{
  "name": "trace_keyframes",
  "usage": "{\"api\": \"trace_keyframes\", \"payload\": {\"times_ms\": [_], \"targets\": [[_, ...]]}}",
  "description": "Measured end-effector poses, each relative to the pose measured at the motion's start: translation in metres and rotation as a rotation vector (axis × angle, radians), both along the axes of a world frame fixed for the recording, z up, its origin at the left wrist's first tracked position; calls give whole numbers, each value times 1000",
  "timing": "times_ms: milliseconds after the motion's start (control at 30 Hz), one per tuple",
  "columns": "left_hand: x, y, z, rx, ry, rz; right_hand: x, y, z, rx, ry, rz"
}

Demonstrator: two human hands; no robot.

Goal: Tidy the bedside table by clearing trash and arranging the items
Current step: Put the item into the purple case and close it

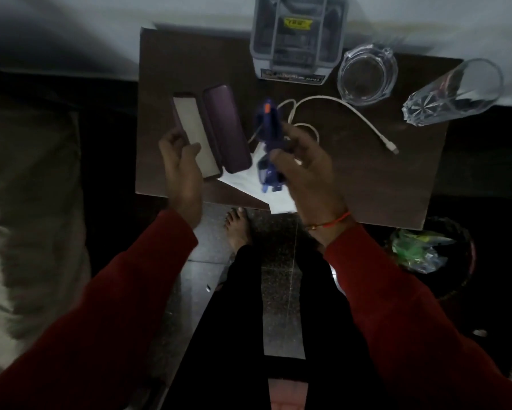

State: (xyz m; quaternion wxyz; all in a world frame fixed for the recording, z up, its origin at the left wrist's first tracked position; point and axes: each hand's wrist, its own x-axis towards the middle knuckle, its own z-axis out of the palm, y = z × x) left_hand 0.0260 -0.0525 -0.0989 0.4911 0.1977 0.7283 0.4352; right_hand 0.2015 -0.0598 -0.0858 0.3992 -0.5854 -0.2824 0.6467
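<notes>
Head view: you stand over a dark brown bedside table (367, 184), looking straight down. Your left hand (182, 161) is closed on the near end of an open purple glasses case (210, 131); the thumb lies across the pale lining of the left half, and the fingers wrap under its edge. The case lies flat with both halves spread side by side on the left part of the table.

Your right hand (305, 170) is closed on a pair of blue glasses (269, 143) with an orange mark near the far end. The glasses are raised above the table, just right of the case. Motion blur hides the exact finger placement.

A white tissue (260, 187) lies under the glasses and hangs over the near table edge. A white cable (349, 110) loops across the middle of the table, its plug end pointing right. A grey organiser box (299, 37) stands at the far edge. Just right of it sits a round glass bowl (367, 75). A tall drinking glass (452, 93) stands at the far right corner.

On the floor right of the table, a dark bin (461, 261) holds green and clear plastic wrappers (417, 250).
</notes>
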Motion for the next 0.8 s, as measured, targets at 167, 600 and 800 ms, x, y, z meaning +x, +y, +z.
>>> {"api": "trace_keyframes", "payload": {"times_ms": [167,600,800], "targets": [[15,-19,-2,11,-186,8,-39,11,3,-47,52,70],[16,-14,3,27,-295,66,-79,11,-11,347,-520,308],[1,-15,1,84,-279,84,-94,7,-7,489,-1058,340]]}}
